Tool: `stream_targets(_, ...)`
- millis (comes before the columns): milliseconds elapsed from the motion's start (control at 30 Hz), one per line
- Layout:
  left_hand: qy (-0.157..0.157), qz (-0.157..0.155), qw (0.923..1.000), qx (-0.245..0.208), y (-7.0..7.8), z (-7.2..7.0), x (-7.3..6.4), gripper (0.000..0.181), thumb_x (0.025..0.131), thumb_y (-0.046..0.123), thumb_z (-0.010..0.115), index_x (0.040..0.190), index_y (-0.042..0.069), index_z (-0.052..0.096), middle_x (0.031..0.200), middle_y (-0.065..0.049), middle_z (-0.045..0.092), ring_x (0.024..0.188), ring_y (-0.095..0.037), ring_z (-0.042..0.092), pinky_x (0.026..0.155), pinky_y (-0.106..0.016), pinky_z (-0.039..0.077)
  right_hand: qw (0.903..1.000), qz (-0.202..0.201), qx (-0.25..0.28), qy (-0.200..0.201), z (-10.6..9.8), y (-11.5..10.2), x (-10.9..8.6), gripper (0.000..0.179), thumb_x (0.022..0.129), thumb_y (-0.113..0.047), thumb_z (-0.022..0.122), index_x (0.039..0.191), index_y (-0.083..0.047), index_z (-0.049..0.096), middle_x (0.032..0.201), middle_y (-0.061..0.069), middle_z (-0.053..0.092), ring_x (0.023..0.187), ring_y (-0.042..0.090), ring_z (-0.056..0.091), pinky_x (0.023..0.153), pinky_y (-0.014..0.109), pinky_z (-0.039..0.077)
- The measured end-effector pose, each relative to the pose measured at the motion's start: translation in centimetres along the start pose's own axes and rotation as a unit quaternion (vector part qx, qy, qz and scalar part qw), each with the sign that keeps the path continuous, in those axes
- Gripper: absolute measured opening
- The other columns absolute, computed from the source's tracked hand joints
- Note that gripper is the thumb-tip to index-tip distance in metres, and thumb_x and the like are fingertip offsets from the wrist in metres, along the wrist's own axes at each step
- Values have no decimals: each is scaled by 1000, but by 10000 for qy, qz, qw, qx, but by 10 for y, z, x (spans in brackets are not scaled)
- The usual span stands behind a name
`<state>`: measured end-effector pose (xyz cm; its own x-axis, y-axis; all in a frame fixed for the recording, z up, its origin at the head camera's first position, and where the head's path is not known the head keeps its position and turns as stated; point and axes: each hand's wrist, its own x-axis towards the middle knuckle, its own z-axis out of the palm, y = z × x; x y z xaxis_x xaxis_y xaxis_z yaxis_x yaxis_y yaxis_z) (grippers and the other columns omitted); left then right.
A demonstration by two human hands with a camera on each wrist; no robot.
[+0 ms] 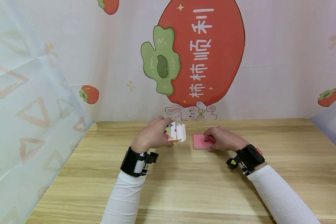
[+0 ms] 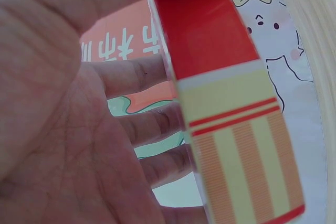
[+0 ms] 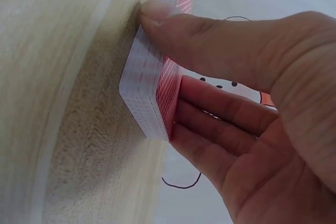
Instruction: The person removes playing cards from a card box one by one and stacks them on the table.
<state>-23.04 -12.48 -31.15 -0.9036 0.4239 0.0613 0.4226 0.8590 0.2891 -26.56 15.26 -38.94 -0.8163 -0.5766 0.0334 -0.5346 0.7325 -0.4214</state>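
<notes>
Nearest, saw white sleeves (image 1: 124, 196) with black wrist bands (image 1: 128, 161). Held the open card box (image 1: 171, 132) in the left hand (image 1: 152, 134), with thumb and fingers pinching opposite sides and the white flap (image 1: 181, 133) sticking out to the right, in between. Pinched the red-backed card deck (image 1: 198, 142) in the right hand (image 1: 224, 139), just right of the flap, across a small gap. Guessed a left-to-right long way for the deck, with the right end hidden under the fingers. Could not tell if resting on the surface (image 1: 184, 186) or lifted a bit. Had a wall cloth (image 1: 114, 59) behind.
</notes>
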Motion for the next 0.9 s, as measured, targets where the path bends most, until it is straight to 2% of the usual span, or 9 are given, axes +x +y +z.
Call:
stream_targets(300,-18,30,10000,40,0,0,0,74,59,29,82,124,14,52,95,1,47,89,-16,43,74,-28,38,9999,7,-160,-4,1,1,1,47,64,-26,81,106,-18,61,98,-2,57,88,19,48,75,30,41)
stream_targets(600,-12,37,10000,16,1,0,0,74,59,28,81,125,14,51,96,1,47,89,-16,43,74,-28,38,10000,-22,-94,-5,1,1,1,40,64,-26,81,100,-21,63,97,-2,58,87,20,48,73,31,41)
stream_targets(900,-11,42,10000,36,1,0,1,74,59,29,81,124,14,51,97,0,47,90,-16,43,74,-27,38,9999,-93,-91,-5,2,4,1,39,65,-25,80,100,-21,63,101,-3,58,89,19,48,75,31,41)
